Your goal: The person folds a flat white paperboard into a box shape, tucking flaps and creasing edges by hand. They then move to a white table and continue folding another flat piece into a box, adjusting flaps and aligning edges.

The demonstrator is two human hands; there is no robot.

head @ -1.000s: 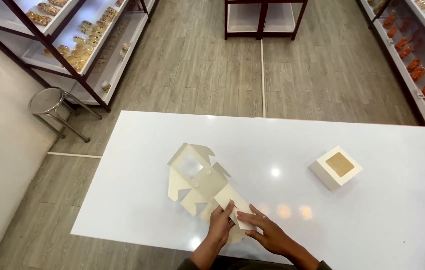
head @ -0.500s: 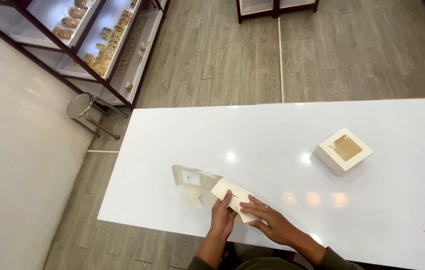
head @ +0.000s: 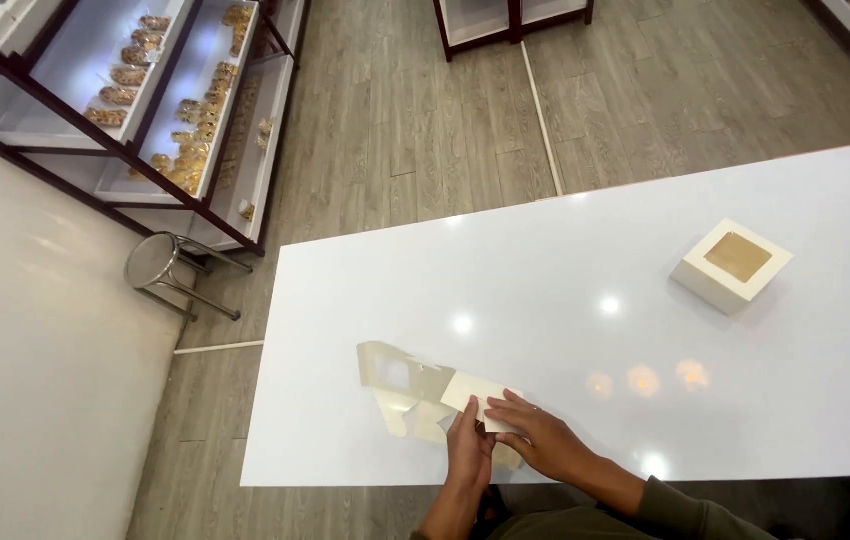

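The person's arms are entering from the bottom edge of the frame, and only the forearms and a dark green sleeve are showing. The near part of the flat box blank (head: 423,397) is lying hidden under both hands, so its lower flaps are hard to make out. The fingertips of the left hand (head: 469,452) are partly covered by the folded panel, and its exact grip cannot be read with certainty.

The flat box blank is a cream-coloured sheet of die-cut card, lying near the front edge of the white table (head: 565,330), toward the table's left end. One outer panel is showing a square window cut-out (this panel is lying flat, away from the hands). A rectangular panel nearer the hands is folding up and over the rest of the sheet.

The left hand is curling loosely against the edge of that raised panel, fingers pinching or pressing it. The right hand (head: 533,440) is lying over the panel with fingers extended and slightly spread, pressing down on the card rather than closing around it.

A finished box (head: 732,266) with a brown square window is standing well apart, toward the far right of the table. A metal stool (head: 153,262) is standing on the wooden floor beside display shelves (head: 160,110) holding packaged goods.
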